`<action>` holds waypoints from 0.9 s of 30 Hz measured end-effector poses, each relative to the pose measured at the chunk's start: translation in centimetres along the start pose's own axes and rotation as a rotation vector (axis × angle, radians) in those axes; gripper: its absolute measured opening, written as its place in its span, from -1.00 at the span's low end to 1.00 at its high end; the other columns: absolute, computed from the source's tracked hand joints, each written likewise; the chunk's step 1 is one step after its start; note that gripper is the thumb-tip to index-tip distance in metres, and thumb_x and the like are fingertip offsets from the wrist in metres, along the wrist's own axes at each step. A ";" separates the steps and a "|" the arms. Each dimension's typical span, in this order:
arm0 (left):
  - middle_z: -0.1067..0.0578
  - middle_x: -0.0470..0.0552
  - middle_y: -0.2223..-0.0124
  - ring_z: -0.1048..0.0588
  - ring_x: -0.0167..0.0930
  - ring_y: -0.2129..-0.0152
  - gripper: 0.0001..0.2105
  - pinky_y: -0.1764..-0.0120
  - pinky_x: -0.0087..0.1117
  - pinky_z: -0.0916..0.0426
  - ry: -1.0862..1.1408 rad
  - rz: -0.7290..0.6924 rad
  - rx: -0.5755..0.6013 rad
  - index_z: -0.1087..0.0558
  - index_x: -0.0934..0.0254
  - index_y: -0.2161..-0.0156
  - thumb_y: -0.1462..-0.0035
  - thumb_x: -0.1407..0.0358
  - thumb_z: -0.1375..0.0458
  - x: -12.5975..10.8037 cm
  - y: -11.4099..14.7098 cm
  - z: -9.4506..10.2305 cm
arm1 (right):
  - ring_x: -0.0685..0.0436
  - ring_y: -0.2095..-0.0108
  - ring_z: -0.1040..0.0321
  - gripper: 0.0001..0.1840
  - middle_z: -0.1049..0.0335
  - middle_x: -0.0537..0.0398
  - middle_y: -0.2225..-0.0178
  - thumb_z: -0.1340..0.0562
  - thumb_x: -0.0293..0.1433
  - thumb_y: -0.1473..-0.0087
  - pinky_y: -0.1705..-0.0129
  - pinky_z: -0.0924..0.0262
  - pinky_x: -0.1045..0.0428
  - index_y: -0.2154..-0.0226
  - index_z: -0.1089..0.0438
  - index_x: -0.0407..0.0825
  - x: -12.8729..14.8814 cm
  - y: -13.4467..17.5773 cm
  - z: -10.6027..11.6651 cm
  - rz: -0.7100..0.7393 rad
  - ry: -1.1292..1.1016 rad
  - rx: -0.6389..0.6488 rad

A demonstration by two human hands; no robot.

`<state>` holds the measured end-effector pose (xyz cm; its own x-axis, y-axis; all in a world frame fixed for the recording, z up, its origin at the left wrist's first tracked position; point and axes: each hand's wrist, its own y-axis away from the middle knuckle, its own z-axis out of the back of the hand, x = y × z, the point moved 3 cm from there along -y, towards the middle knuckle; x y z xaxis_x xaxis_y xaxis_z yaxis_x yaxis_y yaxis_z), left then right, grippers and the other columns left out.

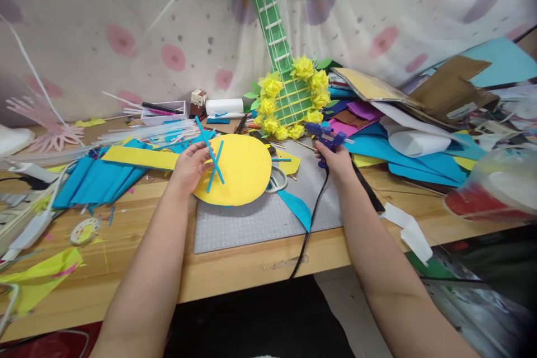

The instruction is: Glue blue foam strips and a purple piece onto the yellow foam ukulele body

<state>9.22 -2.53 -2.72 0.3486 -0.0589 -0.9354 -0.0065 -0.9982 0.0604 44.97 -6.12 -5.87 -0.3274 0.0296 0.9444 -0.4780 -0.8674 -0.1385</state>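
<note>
Blue stick (213,158), pinched in left hand (190,170) while right hand (339,161) wraps glue gun (325,136), seems ready for careful gluing.

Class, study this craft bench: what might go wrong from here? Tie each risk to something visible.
The glue gun in the right hand trails its cord over the table's front edge, where it might snag. The blue sticks at the left hand cross over the yellow piece and are thin, so they may slip.
</note>
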 end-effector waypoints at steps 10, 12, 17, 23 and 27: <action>-0.46 -0.11 0.44 -0.44 -0.56 0.54 -0.85 0.46 -0.55 -0.35 0.066 -0.007 -0.060 -0.37 0.30 0.40 0.14 0.47 -0.21 -0.1 -0.2 0.9 | 0.10 0.64 -0.08 -0.57 -0.17 0.19 0.65 -0.20 -0.04 0.09 0.62 0.04 0.14 0.45 -0.37 -0.11 6.5 5.3 -6.8 0.060 -0.172 0.739; -0.46 -0.13 0.45 -0.44 -0.57 0.54 -0.87 0.44 -0.54 -0.35 0.090 -0.026 -0.100 -0.36 0.29 0.41 0.11 0.49 -0.19 -0.2 -0.3 1.4 | 0.11 0.64 -0.06 -0.56 -0.16 0.19 0.66 -0.20 -0.03 0.09 0.63 0.06 0.14 0.50 -0.36 -0.11 7.8 5.7 -8.3 0.101 -0.127 0.821; -0.46 -0.12 0.43 -0.45 -0.55 0.50 -0.90 0.41 -0.54 -0.36 0.099 -0.054 -0.153 -0.35 0.28 0.42 0.05 0.49 -0.17 -0.4 -0.6 2.2 | 0.11 0.65 -0.06 -0.57 -0.20 0.17 0.63 -0.20 -0.03 0.09 0.62 0.03 0.14 0.60 -0.30 -0.08 9.6 5.8 -10.6 0.171 0.034 0.887; -0.47 -0.11 0.44 -0.45 -0.55 0.51 -0.89 0.43 -0.55 -0.38 0.136 -0.033 -0.155 -0.35 0.28 0.41 0.05 0.50 -0.17 -0.3 -0.8 2.4 | 0.12 0.65 -0.07 -0.56 -0.18 0.19 0.64 -0.18 -0.03 0.06 0.63 0.04 0.15 0.59 -0.28 -0.08 9.8 5.9 -10.8 0.198 0.064 0.890; -0.47 -0.10 0.44 -0.45 -0.56 0.52 -0.89 0.46 -0.57 -0.37 0.149 -0.018 -0.156 -0.36 0.28 0.40 0.05 0.51 -0.16 -0.2 -0.7 2.3 | 0.12 0.66 -0.06 -0.55 -0.17 0.20 0.64 -0.17 -0.02 0.06 0.63 0.04 0.15 0.58 -0.29 -0.09 9.8 6.0 -10.7 0.195 0.070 0.903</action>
<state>6.95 -1.82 -3.38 0.4820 -0.0271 -0.8757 0.1421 -0.9839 0.1087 30.16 -5.75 -0.68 -0.3980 -0.1527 0.9046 0.3974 -0.9174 0.0199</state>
